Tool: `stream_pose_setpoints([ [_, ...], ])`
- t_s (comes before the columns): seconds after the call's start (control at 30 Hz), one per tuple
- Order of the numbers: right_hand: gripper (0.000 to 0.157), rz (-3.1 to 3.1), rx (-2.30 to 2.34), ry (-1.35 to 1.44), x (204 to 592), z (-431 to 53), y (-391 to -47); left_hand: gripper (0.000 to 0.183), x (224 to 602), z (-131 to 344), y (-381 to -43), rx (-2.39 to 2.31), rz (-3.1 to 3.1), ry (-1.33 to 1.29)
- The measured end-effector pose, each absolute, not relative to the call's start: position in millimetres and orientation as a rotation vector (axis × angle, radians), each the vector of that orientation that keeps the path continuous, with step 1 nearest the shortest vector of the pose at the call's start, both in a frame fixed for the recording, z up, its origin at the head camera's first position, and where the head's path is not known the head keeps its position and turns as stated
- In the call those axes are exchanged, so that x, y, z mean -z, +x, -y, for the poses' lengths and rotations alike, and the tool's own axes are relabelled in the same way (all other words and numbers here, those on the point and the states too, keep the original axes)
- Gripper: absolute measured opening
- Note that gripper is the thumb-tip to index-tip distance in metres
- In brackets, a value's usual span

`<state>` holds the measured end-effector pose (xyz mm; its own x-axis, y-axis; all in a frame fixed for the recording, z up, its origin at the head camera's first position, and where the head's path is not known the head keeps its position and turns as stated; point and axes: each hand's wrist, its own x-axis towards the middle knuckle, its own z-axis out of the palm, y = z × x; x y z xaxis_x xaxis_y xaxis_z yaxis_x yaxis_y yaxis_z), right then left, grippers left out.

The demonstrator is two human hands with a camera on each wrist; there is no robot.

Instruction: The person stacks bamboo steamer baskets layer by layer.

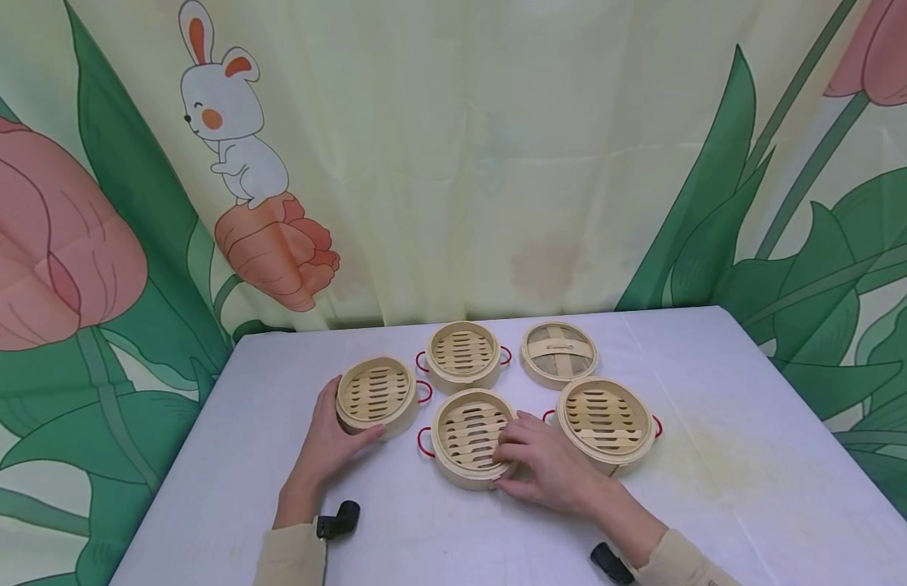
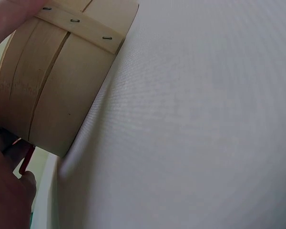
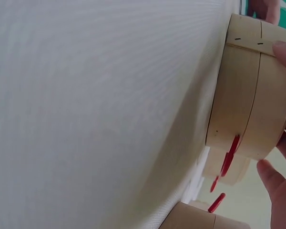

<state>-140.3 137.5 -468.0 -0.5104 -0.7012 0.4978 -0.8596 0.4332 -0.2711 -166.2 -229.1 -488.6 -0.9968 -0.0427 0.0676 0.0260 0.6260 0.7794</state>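
My left hand [image 1: 329, 439] grips the leftmost bamboo steamer basket [image 1: 377, 394], thumb along its front and fingers around its left side. In the left wrist view, the stapled side wall of that basket [image 2: 71, 71] rests on the cloth. My right hand [image 1: 549, 464] holds the front middle steamer basket [image 1: 470, 435] by its right edge, the thumb low on the wall and the fingers over the rim. That basket [image 3: 250, 90] also sits on the table in the right wrist view. Both have slatted tops; red handles show.
Behind stand another slatted steamer basket [image 1: 464, 356] with red handles and a woven bamboo lid [image 1: 559, 353]. To the right of my right hand is one more slatted basket [image 1: 606, 419]. A white cloth covers the table [image 1: 754, 488]; a printed curtain [image 1: 483, 163] hangs behind it.
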Motion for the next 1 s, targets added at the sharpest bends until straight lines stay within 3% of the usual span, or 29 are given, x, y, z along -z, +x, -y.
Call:
stream_pose_setpoints([
  [1.0, 0.02, 2.23, -0.823, 1.416, 465.4, -133.6, -142.4, 0.123, 488.5, 230.0, -166.0, 1.345, 2.738, 0.005],
])
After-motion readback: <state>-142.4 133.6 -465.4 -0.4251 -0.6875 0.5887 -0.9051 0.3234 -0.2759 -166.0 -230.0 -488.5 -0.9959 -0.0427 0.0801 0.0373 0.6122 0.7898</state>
